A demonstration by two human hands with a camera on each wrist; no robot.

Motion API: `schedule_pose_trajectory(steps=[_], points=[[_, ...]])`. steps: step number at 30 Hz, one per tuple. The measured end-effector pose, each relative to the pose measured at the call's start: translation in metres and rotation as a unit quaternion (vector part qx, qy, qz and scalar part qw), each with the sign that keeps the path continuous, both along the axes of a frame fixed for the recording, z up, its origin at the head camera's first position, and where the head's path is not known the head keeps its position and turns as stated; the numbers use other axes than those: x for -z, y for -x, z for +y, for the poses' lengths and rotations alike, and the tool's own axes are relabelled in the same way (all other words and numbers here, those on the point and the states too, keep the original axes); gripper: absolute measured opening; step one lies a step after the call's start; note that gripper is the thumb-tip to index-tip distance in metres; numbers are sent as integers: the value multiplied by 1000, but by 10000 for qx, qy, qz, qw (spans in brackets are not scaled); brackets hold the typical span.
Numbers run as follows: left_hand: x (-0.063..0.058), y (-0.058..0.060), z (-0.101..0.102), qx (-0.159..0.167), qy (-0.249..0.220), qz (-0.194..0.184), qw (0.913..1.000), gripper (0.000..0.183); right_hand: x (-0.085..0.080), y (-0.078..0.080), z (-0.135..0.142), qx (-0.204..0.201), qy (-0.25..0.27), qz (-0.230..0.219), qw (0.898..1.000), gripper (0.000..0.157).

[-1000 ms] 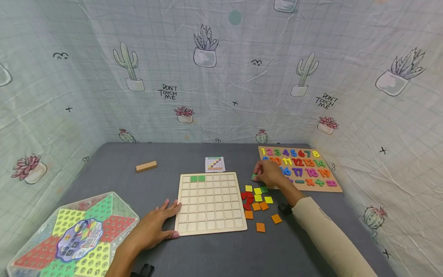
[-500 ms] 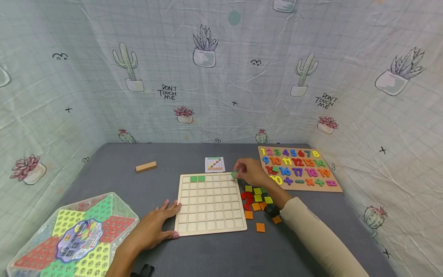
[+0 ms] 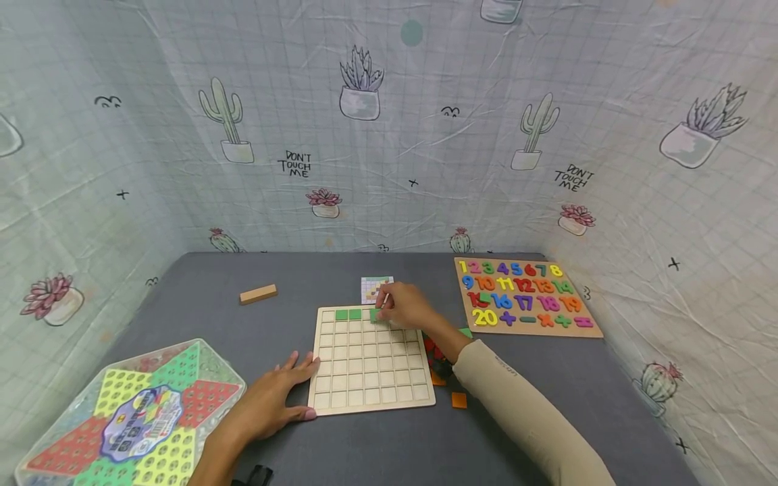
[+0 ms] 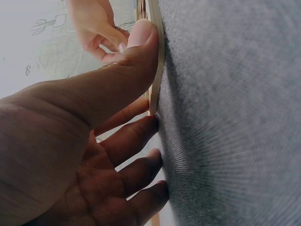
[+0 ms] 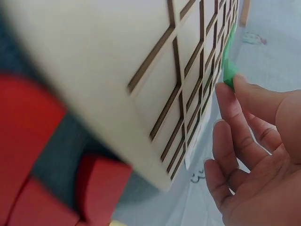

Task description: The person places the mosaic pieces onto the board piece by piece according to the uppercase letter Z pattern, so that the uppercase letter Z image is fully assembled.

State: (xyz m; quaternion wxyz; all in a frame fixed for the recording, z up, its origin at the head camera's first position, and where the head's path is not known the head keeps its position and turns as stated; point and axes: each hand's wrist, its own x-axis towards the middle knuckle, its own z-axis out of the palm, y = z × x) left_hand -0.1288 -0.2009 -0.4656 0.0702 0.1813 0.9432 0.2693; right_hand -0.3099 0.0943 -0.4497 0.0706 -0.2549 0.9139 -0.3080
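Green tile (image 5: 229,71): at the far row of the board (image 3: 372,368), seating unclear.
Right hand (image 3: 406,307): pinching it at one edge, probably to keep its underside free.
Left hand (image 3: 273,398): spread, touching the board's left edge, seemingly to steady it.
Card (image 3: 369,290): just beyond the board, likely placed for easy viewing.

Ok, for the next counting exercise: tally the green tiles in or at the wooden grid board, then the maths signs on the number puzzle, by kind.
Green tiles set in the wooden grid board: 2
Green tile pinched by the right hand: 1
Plus signs: 2
Minus sign: 1
Multiplication sign: 1
Equals sign: 1
Total: 8
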Motion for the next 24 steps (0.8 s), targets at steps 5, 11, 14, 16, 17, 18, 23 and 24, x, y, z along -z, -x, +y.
schedule_pose_trajectory(steps=[5, 11, 14, 16, 17, 18, 23, 24], points=[[0, 0, 0, -15, -18, 15, 10000, 89, 2, 3, -13, 55, -261, 89, 9996, 11], [0, 0, 0, -37, -40, -13, 10000, 89, 0, 0, -23, 275, -345, -15, 9990, 10], [0, 1, 0, -40, -44, -31, 10000, 89, 0, 0, -26, 405, -335, -19, 9986, 10], [0, 1, -1, -31, -37, -26, 10000, 88, 1, 0, -28, 472, -343, 31, 9983, 10], [0, 1, -1, -28, -27, -19, 10000, 88, 0, -1, -28, 513, -348, 24, 9981, 11], [0, 1, -1, -24, -21, -6, 10000, 88, 0, -1, -29, 559, -379, 31, 9977, 11], [0, 1, -1, -15, 14, 25, 10000, 89, -5, -4, -31, 766, -496, -125, 9957, 10], [0, 1, -1, -19, 13, 18, 10000, 89, -5, -4, -32, 793, -526, -142, 9954, 10]])
